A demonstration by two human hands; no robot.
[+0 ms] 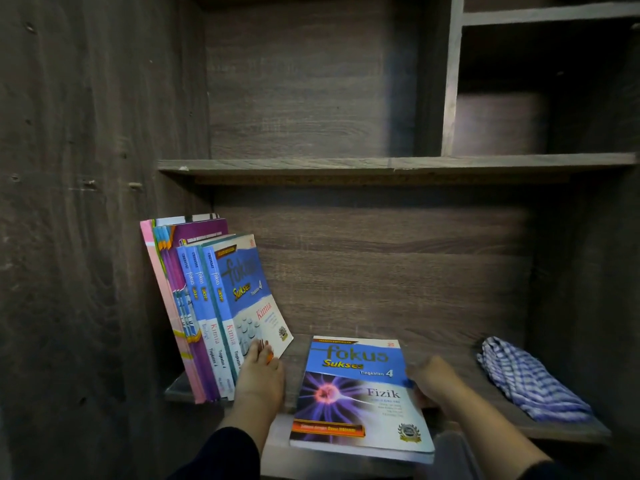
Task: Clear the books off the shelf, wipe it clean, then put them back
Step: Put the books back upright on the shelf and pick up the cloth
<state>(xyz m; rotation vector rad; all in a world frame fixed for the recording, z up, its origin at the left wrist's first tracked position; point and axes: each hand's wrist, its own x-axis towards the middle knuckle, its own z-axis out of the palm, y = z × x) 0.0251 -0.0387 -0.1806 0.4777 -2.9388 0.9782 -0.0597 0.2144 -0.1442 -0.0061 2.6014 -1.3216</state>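
We look down into a dark wood-grain bookshelf (346, 166), at its lower compartment. Against the left wall a row of books (194, 306) stands on the lower shelf board (450, 355), all leaning left toward the side panel. The outermost is a blue Fokus Sukses Kimia book (251, 299), its cover facing us and tilted; beside it we read spines marked Kimia and Biologi, then thinner pink and purple volumes pressed to the wall.

Our left hand (259, 375) reaches to the base of that row, its fingers (258, 349) extended against the lower corner of the Kimia cover, flat rather than wrapped round it. A dark sleeve (225, 455) covers the forearm.

Our right hand (433, 386) holds the Fokus Sukses Fizik book (360, 393) at its right edge. The book lies nearly flat, cover up, its far end over the shelf board and its near end jutting past the front edge toward us. The hand is blurred, so we take it that the thumb pinches the cover with the fingers underneath, though the fingers themselves are hidden.

At the right end of the same shelf board lies a crumpled blue-and-white checked cloth (530, 382), well apart from the Fizik book and from both hands.
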